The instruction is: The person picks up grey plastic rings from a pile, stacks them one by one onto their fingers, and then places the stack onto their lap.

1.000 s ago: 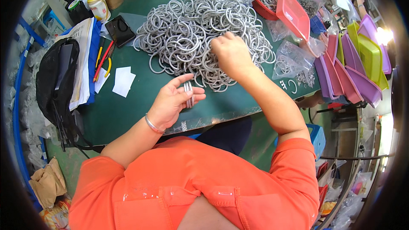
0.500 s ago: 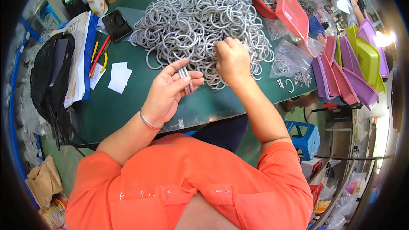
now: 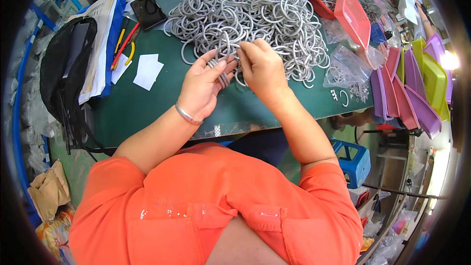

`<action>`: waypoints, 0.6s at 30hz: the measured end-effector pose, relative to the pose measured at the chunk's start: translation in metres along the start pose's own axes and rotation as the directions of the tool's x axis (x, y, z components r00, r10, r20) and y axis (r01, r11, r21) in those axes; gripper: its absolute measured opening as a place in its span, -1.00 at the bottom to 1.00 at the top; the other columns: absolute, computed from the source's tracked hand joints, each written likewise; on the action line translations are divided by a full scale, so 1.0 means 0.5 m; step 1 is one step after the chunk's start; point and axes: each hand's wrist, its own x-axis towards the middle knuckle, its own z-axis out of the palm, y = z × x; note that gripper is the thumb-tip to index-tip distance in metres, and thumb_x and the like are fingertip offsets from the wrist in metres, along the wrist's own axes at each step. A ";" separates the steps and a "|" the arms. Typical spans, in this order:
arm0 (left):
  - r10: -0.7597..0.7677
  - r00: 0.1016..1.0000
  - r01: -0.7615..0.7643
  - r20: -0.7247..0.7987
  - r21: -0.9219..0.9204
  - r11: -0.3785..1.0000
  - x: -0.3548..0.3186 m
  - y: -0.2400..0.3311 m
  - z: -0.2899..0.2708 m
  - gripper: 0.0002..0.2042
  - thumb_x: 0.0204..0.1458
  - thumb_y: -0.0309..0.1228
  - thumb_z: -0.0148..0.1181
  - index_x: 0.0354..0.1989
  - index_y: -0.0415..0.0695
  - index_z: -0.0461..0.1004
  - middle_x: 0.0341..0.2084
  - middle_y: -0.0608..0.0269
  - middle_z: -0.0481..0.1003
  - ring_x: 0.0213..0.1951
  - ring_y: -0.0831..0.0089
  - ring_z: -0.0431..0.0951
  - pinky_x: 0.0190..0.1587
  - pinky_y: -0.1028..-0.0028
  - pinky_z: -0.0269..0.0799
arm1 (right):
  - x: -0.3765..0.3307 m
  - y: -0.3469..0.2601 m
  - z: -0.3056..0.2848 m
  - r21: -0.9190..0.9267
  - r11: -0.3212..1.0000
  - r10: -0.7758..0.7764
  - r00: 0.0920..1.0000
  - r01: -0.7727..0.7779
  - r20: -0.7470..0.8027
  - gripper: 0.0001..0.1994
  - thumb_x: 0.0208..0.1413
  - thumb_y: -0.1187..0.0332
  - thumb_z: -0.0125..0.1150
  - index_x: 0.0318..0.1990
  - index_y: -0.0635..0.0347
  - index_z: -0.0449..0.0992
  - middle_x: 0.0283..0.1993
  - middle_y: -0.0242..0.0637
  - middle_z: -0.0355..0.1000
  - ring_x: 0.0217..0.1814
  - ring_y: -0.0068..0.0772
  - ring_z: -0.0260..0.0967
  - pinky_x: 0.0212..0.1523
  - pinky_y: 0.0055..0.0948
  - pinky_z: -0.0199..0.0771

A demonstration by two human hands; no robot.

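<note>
A big tangled heap of silver-grey, bangle-like rings (image 3: 255, 12) covers the far middle of the green table. My left hand (image 3: 200, 86), palm up and wearing a silver bangle (image 3: 188, 114) at the wrist, is closed round a small stack of these rings (image 3: 219, 72). Just to its right, my right hand (image 3: 265, 68) pinches another ring (image 3: 226, 45) with thumb and fingertips. This ring stands upright at the left hand's fingers, against the near edge of the heap. The right fingertips partly hide it.
Pliers (image 3: 130, 49) with red and yellow handles, white paper pieces (image 3: 148, 71) and a dark phone (image 3: 148, 11) lie left. A black mesh bag (image 3: 66, 73) stands at the left edge. A red tray (image 3: 352, 15), plastic bags (image 3: 346, 64) and stacked coloured trays (image 3: 414, 81) crowd the right.
My right hand has come out of the heap with a ring and moved to my left hand. The left hand has lifted slightly toward it, and the view has shifted.
</note>
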 end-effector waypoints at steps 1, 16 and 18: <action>0.011 1.000 -0.011 0.010 0.026 1.000 0.006 0.003 -0.006 -0.66 0.11 -0.47 0.07 0.04 -0.21 0.20 -0.09 0.03 0.42 -0.05 0.31 0.47 -0.02 0.39 0.42 | 0.004 0.005 0.004 0.107 0.994 0.020 0.999 -0.016 -0.041 -0.93 -0.01 0.46 0.17 -0.38 0.25 0.48 -0.48 -0.16 0.34 -0.51 -0.07 0.36 -0.51 -0.26 0.38; -0.001 0.998 0.023 -0.067 0.320 0.947 0.021 0.004 -0.029 -0.83 0.12 -0.41 0.08 -0.20 -0.25 0.39 -0.26 0.14 0.51 -0.32 0.49 0.53 -0.26 0.55 0.45 | -0.014 0.043 -0.044 0.316 0.646 0.620 0.719 -0.694 0.314 -0.85 0.03 0.40 0.19 -0.35 0.35 0.51 -0.56 -0.36 0.43 -0.58 -0.59 0.32 -0.54 -0.53 0.33; -0.026 0.996 0.051 -0.082 0.314 0.948 0.023 0.003 -0.034 -0.82 0.12 -0.42 0.07 -0.18 -0.25 0.38 -0.25 0.13 0.51 -0.31 0.47 0.53 -0.25 0.54 0.45 | -0.026 0.048 -0.045 0.221 0.770 0.581 0.801 -0.598 0.143 -0.88 -0.01 0.44 0.20 -0.36 0.32 0.51 -0.57 -0.26 0.42 -0.57 -0.48 0.34 -0.48 -0.45 0.37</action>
